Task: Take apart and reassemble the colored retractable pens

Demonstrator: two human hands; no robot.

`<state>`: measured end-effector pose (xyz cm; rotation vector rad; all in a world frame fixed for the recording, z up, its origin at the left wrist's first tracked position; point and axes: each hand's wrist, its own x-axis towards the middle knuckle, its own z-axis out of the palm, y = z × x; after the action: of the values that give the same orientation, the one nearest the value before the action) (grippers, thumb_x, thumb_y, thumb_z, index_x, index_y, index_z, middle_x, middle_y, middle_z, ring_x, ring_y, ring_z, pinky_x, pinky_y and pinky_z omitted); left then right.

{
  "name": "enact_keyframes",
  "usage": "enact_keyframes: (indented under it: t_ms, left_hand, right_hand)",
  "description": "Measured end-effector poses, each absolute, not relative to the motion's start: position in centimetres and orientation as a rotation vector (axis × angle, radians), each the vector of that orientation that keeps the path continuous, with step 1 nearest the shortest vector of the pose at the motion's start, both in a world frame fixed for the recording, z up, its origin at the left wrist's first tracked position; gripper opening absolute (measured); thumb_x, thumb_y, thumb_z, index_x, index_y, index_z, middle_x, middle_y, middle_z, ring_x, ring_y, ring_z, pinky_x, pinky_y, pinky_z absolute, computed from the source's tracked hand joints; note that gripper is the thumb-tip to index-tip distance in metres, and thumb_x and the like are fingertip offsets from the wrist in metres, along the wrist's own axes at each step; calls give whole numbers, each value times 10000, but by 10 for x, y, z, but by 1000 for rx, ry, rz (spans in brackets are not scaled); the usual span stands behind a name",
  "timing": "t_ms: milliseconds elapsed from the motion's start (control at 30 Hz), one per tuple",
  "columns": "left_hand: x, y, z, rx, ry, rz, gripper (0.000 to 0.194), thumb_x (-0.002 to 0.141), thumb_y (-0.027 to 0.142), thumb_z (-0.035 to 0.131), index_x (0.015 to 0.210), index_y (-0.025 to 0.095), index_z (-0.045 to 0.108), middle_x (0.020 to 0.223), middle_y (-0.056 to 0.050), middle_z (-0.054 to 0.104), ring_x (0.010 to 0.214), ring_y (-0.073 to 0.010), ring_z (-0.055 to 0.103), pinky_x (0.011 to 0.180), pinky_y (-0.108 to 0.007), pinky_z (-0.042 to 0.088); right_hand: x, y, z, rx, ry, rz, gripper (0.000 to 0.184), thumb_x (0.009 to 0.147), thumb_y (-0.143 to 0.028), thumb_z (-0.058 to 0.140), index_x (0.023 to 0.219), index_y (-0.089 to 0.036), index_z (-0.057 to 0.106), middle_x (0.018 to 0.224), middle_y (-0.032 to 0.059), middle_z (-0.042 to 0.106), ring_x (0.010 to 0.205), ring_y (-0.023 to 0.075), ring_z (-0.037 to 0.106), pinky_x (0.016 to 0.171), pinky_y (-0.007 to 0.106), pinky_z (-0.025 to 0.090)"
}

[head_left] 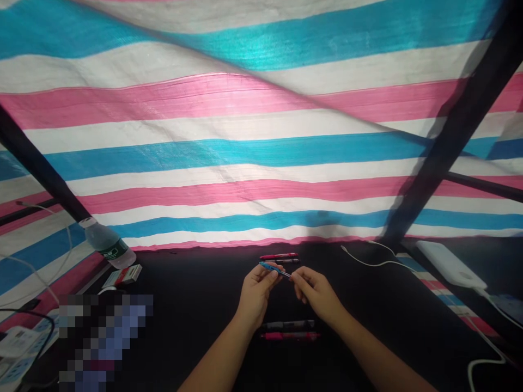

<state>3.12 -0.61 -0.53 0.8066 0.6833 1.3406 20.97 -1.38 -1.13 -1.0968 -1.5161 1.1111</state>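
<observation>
My left hand (pixel 256 294) pinches a blue pen (pixel 272 268) near its upper end, and the pen slants across the gap between my hands. My right hand (pixel 316 295) has its fingertips closed on the pen's lower tip. Just beyond my hands lie a pink pen (pixel 278 256) and a black pen (pixel 286 261), side by side on the black table (pixel 196 283). Nearer me, below my wrists, lie a dark grey pen (pixel 288 325) and another pink pen (pixel 289 336).
A striped pink, blue and white tarp (pixel 245 152) rises behind the table on dark poles. On the left stand a water bottle (pixel 108 243), a small red-and-white box (pixel 122 276) and a power strip (pixel 16 348). A white power bank (pixel 449 264) with a cable (pixel 376 260) lies on the right.
</observation>
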Motion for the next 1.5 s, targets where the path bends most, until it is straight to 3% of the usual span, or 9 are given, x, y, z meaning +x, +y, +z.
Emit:
enact_keyframes:
  t_ms: [133,367,467,667,800,867,967,1200,1500]
  left_hand:
    - [31,-7,-4,799,696,1341,259,761,276,892,967,162,782,1003,-92,783,1004,-227,712,948,-342,541]
    - [28,-4,-5,787,685,1368,239,776,272,887,968,172,784,1009,-81,787,995,-203,714,922,-304,545]
    - [28,-5,-4,803,671,1357,252,773,287,892,966,168,783,1009,-86,787,975,-208,717,922,-323,548]
    - [31,-7,-4,815,714,1326,342,715,269,920,1012,159,791,1034,-109,794,1017,-249,718,967,-385,538]
    - [28,-4,-5,851,746,1242,570,587,107,921,1134,166,773,1089,-136,790,1056,-293,719,915,-375,541]
    - [26,-1,-6,831,807,1231,534,582,78,881,1100,159,781,1048,-132,794,990,-282,735,849,-347,546]
    - [22,1,-7,780,906,1244,423,617,94,837,1032,160,790,994,-109,788,919,-239,736,763,-290,531]
    - [20,3,-9,773,926,1268,315,604,106,819,913,156,783,846,-73,764,830,-206,718,688,-254,494]
    - [22,1,-7,799,936,1261,289,602,94,764,884,159,776,787,-47,747,732,-159,661,661,-243,450]
  right_hand:
    - [206,-14,-13,-1073,-1493,1251,479,998,-623,495,841,-193,637,504,-53,535,397,110,432,415,232,327]
    - [204,-20,-2,-1030,-1543,1138,334,945,-531,656,945,-199,692,632,-13,625,554,159,575,553,282,456]
    - [205,-19,-1,-996,-1442,1279,380,942,-561,646,874,-190,688,572,-19,606,485,139,536,482,258,392]
    - [210,-12,-8,-843,-1054,1399,318,862,-471,796,1021,-211,706,637,-25,609,514,125,521,451,231,312]
    - [219,1,-5,-660,-709,1373,324,826,-532,816,921,-244,702,748,-13,593,665,158,560,602,287,489]
    - [227,6,1,-605,-656,1383,313,853,-562,775,880,-273,659,849,-2,614,787,193,605,735,349,544]
    - [239,6,11,-476,-631,1449,263,925,-510,696,844,-278,602,784,-15,525,759,194,570,817,397,544]
    - [250,-1,22,-383,-575,1394,420,986,-508,535,661,-266,429,670,-17,357,611,205,415,612,402,483]
    - [248,-4,23,-357,-507,1381,423,951,-450,535,614,-274,350,659,-33,279,590,201,353,586,399,422]
